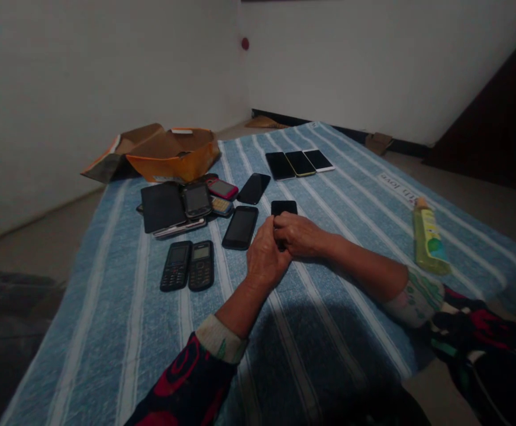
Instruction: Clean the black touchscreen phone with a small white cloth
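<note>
Both my hands meet on a black smartphone lying on the blue striped cloth. My left hand curls around its near end, and my right hand grips it from the right with fingers closed. Only the phone's far end shows beyond my fingers. Just left of it lies another black smartphone.
Two keypad phones lie at the left front. A heap of phones and a tablet sits before an orange cardboard box. Three smartphones lie in a row farther back. A yellow-green bottle lies at the right.
</note>
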`<state>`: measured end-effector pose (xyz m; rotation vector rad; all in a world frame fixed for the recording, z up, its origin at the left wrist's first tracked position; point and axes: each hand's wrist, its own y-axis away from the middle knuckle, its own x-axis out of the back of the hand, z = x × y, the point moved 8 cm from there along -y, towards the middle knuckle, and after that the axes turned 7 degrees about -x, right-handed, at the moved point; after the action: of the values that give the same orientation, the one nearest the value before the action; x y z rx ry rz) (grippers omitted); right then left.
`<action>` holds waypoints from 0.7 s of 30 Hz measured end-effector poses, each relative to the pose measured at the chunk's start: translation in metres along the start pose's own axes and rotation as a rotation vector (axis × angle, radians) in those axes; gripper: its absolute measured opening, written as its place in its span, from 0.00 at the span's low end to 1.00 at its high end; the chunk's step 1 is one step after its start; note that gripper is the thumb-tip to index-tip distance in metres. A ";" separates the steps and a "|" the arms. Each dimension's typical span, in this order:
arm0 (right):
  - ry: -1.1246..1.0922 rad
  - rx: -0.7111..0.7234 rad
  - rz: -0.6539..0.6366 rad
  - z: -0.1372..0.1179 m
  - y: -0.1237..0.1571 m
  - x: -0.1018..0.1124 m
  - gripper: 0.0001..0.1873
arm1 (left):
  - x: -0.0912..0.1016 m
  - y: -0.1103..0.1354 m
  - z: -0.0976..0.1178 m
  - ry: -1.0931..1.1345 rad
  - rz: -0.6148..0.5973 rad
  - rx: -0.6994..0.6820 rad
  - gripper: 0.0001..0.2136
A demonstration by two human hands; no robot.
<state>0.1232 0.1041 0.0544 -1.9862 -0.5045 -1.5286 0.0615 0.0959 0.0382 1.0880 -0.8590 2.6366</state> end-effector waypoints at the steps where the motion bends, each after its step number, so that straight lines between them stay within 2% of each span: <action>1: -0.002 0.011 -0.007 -0.001 0.000 0.001 0.08 | 0.000 0.000 -0.001 0.001 0.001 0.010 0.28; 7: -0.051 0.126 -0.130 -0.008 0.005 0.006 0.08 | 0.000 -0.001 -0.008 -0.038 -0.027 0.097 0.34; 15: -0.018 0.179 -0.149 -0.010 0.008 0.001 0.10 | -0.001 -0.001 -0.006 -0.034 -0.045 0.050 0.35; 21: -0.005 0.128 -0.171 -0.001 0.025 0.003 0.10 | -0.005 -0.001 -0.002 -0.032 -0.058 0.011 0.35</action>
<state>0.1382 0.0846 0.0522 -1.8896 -0.7728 -1.5507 0.0642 0.0981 0.0346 1.1428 -0.8072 2.5868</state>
